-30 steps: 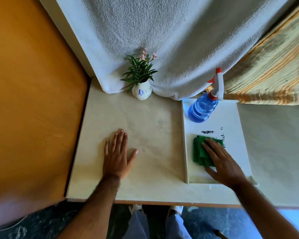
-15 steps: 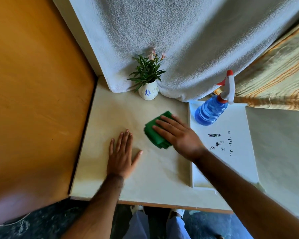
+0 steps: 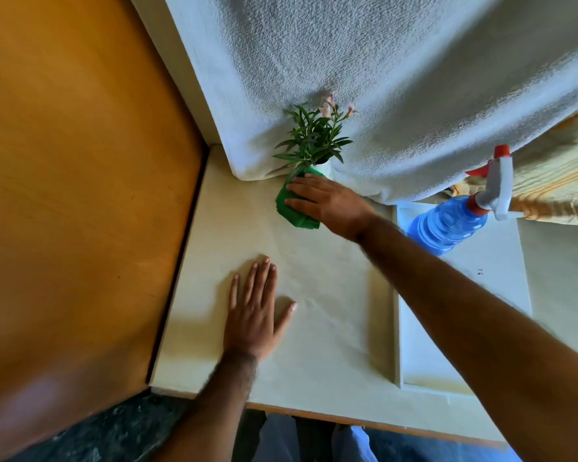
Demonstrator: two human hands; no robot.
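A folded green cloth (image 3: 292, 210) lies on the cream table surface (image 3: 321, 328), right in front of a small white vase with a green plant (image 3: 312, 136). My right hand (image 3: 327, 203) presses flat on the cloth with straight fingers, reaching across from the right. The vase itself is mostly hidden behind the cloth and my fingers. My left hand (image 3: 256, 313) rests flat on the table nearer to me, fingers spread, holding nothing.
A blue spray bottle (image 3: 447, 223) with a white and red trigger stands on a white board (image 3: 461, 295) at the right, which bears small dark marks. A white towel (image 3: 364, 78) hangs behind the table. An orange wooden panel (image 3: 74, 195) borders the left.
My right hand slid the green cloth off the white board, leftward and away across the table to the vase. The left hand stayed flat in place.
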